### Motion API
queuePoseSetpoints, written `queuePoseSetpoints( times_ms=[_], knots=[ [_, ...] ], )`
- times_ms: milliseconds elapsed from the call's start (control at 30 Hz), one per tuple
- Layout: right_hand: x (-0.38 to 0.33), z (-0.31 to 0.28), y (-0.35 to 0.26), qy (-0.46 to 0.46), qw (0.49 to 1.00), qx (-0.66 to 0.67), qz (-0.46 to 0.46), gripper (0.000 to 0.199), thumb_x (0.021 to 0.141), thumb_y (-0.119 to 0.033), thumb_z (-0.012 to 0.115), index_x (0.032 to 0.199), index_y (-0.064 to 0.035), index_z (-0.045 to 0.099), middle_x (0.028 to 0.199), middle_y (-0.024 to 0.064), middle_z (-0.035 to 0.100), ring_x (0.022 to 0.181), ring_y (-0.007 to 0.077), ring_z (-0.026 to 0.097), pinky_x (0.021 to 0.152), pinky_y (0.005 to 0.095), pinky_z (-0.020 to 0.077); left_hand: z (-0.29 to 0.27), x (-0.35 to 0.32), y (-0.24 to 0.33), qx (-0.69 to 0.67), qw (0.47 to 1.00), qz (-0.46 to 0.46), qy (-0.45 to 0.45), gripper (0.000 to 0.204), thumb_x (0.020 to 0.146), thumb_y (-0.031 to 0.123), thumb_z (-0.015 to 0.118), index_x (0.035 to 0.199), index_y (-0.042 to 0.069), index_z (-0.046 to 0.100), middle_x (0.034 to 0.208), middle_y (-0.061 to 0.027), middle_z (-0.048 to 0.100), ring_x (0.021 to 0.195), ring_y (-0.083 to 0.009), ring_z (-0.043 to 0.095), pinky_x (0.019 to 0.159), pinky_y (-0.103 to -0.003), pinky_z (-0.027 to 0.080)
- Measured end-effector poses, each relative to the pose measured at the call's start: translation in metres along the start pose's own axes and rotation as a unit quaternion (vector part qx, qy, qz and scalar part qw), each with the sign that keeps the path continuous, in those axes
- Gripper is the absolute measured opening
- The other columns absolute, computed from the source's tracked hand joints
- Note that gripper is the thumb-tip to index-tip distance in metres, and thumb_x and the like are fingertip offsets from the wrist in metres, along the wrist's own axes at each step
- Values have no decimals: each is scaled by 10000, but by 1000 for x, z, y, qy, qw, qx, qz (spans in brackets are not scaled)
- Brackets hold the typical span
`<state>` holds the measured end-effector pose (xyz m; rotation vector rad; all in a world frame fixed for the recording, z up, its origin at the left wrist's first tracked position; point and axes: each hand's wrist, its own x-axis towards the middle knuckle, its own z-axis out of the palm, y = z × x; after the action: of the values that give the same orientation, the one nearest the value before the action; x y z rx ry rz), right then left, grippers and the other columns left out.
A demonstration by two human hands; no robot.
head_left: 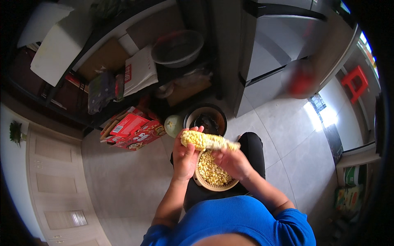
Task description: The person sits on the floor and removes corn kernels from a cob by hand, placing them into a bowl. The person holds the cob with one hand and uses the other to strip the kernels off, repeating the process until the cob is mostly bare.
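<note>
A corn cob (204, 141) lies crosswise between my hands above my lap. Its left end is thick with yellow kernels, while the stretch to the right looks paler and partly stripped; the right tip is blurred. My left hand (185, 162) is wrapped round the kernel-covered end. The fingers of my right hand (234, 163) are curled against the lower side of the paler part. Right below, on my lap, sits a round tan basket (200, 183) with many loose yellow corn kernels (213, 172) in it.
Beyond my knees stands a round bin (222, 119) with something dark inside, beside a pale green melon (174, 125). Red cardboard boxes (139, 133) lie on the tiled floor at left. Shelves hold a clear basin (177, 49); a grey refrigerator (273, 45) stands far right.
</note>
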<state>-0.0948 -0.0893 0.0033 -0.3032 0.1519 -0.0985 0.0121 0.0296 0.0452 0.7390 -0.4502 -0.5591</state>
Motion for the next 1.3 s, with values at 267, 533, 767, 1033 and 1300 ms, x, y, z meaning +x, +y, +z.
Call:
queuePoseSetpoints(
  times_ms=[267,533,767,1033,1300],
  knots=[
    [14,42,-41,-13,959,-260,-112,330,859,-32,509,1177,-10,423,1045,69,540,887,115,528,778,250,434,-1,-11,15,276,951,-97,-98,613,719,-72,619,1237,9,301,1190,-111,433,1098,-170,453,920,-297,387],
    [15,61,-34,-31,896,-424,-125,429,825,-66,600,1183,21,380,1049,64,536,908,102,543,781,244,461,32,-2,23,557,824,27,-104,600,728,41,660,1252,-2,370,1078,-212,544,1013,-303,554,827,-343,451],
    [13,65,-51,-11,880,-472,-47,266,868,-134,537,1067,27,467,869,32,552,733,77,529,644,231,451,32,3,26,575,808,23,-129,631,714,24,656,1266,0,352,1103,-246,526,988,-350,564,799,-358,475],
    [19,54,-47,-49,900,-430,-51,362,845,-127,580,1132,50,447,1071,78,552,976,122,527,825,266,444,39,8,29,607,784,16,-130,627,709,6,642,1266,0,353,1090,-248,530,981,-370,557,809,-372,470],
    [19,52,-45,-19,907,-419,-50,354,842,-146,591,1104,53,462,1013,67,565,937,115,539,807,265,449,41,8,25,603,788,-4,-127,631,706,8,639,1267,7,350,1069,-247,535,978,-370,554,807,-371,468]
  ],
)
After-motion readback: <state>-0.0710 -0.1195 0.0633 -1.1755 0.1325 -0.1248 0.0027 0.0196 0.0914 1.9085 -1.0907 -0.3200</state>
